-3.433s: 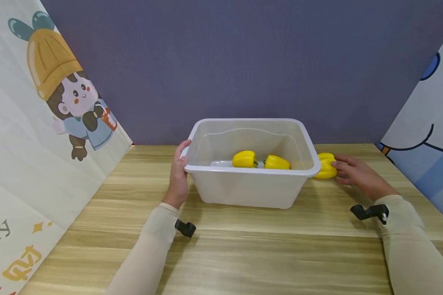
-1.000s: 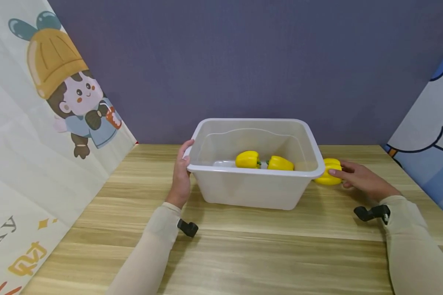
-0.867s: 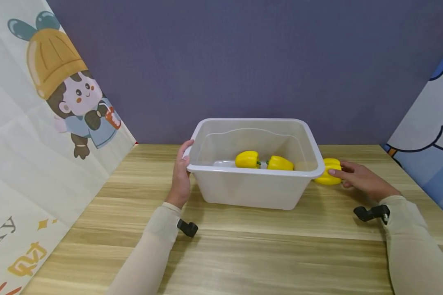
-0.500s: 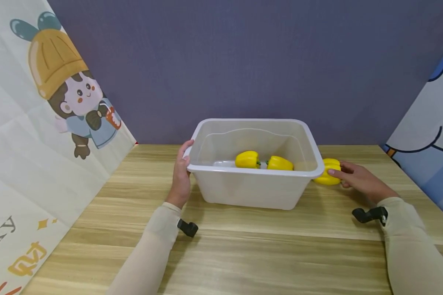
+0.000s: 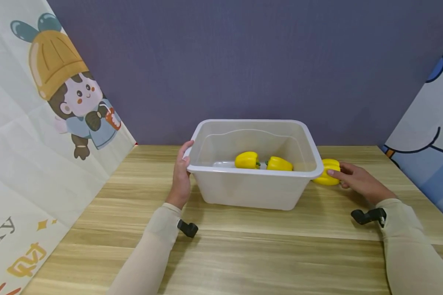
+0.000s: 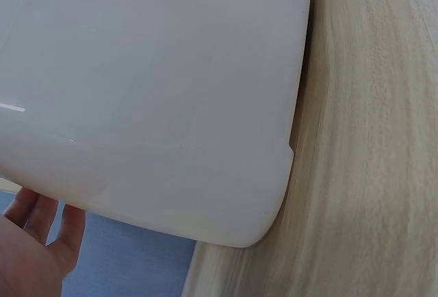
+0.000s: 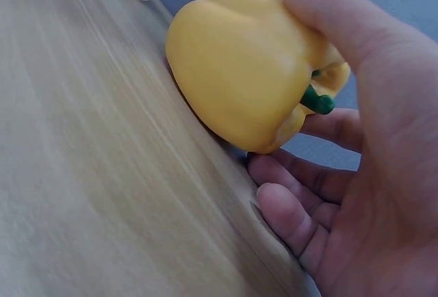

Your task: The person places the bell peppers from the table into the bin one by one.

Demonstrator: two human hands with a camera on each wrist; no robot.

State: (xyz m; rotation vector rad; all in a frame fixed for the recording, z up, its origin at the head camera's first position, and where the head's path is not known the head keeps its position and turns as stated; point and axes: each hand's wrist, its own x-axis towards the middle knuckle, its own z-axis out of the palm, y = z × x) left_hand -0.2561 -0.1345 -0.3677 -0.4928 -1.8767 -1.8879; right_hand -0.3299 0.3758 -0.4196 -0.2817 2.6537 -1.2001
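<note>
A white plastic bin (image 5: 251, 188) stands on the table, with two yellow bell peppers (image 5: 247, 160) lying on its floor. My left hand (image 5: 179, 176) grips the bin's left rim. In the left wrist view the bin's side wall (image 6: 157, 105) fills much of the picture, and the fingers (image 6: 70, 232) touch its edge. To the right of the bin, my right hand (image 5: 361, 180) holds another yellow bell pepper (image 7: 239, 64) by its stem end. The thumb lies on one side and fingers reach round the other. The green stem (image 7: 317, 100) points toward the palm.
The wood-grain table (image 5: 229, 254) runs under everything. A dark blue-grey panel (image 5: 251, 61) rises right behind the bin. Printed cartoon sheets flank the table, one on the left (image 5: 22, 164) and one on the right (image 5: 435, 135).
Since the earliest frame my right thumb has come onto the near side of the pepper, and the pepper sits slightly nearer me. Over the last second almost nothing moves.
</note>
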